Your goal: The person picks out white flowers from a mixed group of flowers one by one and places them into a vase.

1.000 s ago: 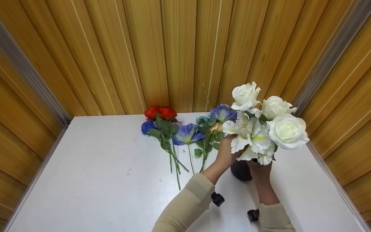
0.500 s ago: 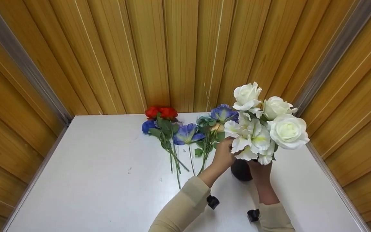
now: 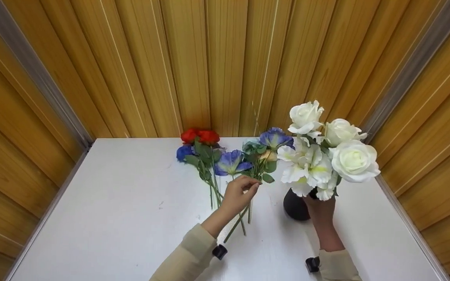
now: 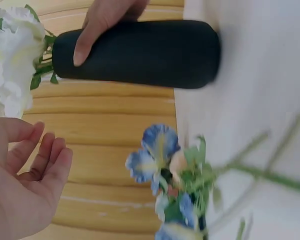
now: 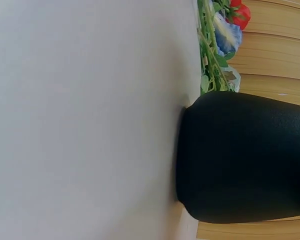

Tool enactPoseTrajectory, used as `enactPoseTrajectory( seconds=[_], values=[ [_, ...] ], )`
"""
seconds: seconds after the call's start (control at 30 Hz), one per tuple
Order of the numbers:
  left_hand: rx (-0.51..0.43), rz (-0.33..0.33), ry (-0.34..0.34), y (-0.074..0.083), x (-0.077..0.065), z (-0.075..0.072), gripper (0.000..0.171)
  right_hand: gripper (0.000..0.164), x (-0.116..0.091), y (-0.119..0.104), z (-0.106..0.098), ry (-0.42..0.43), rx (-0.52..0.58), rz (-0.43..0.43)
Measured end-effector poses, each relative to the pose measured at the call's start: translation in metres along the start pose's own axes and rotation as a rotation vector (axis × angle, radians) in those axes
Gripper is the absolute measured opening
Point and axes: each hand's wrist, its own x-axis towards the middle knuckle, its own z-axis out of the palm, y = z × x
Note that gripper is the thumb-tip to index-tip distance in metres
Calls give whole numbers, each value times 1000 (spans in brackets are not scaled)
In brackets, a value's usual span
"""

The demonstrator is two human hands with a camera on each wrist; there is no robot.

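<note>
My right hand (image 3: 322, 214) grips the neck of a black vase (image 4: 145, 55) that stands on the table; its thumb lies along the vase's side in the left wrist view. Several white roses (image 3: 354, 160) and ruffled white flowers (image 3: 307, 168) rise from the vase's mouth. My left hand (image 3: 237, 194) is in the air left of the vase, overlapping the stems of the blue flowers in the head view. Its fingers (image 4: 55, 162) are loosely bent and nothing is between them. A dark vase wall (image 5: 240, 160) fills much of the right wrist view.
On the white table (image 3: 111, 218), red flowers (image 3: 208, 136) and a deep blue one (image 3: 184, 153) lie at the back. Right of them are blue-violet flowers (image 3: 231, 163), a teal bloom (image 3: 252, 147) and a peach one (image 3: 268, 155). Wood-look panels (image 3: 225, 70) wall the table's back and sides.
My left hand has come away from the white flowers and moved left, over the stems of the blue flowers. The right hand stays on the vase. The head view has shifted slightly.
</note>
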Motion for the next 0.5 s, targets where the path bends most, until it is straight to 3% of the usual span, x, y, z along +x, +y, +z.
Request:
enactPoseTrajectory(
  seconds=[0.17,0.37,0.43,0.5],
  values=[
    [140,13,-10,-15,-12,-33,19,77,4,2,-7,-79,-86,-29],
    [338,-10,45,-23,-21,-61,26,81,0,0,-35,-254,-163,-19],
    [414,-1,65,-22,-21,-69,31,84,-4,0,-46,-269,-169,-6],
    [480,12,81,-20,-20,-75,38,88,-9,-2,-57,-233,-171,21]
  ],
)
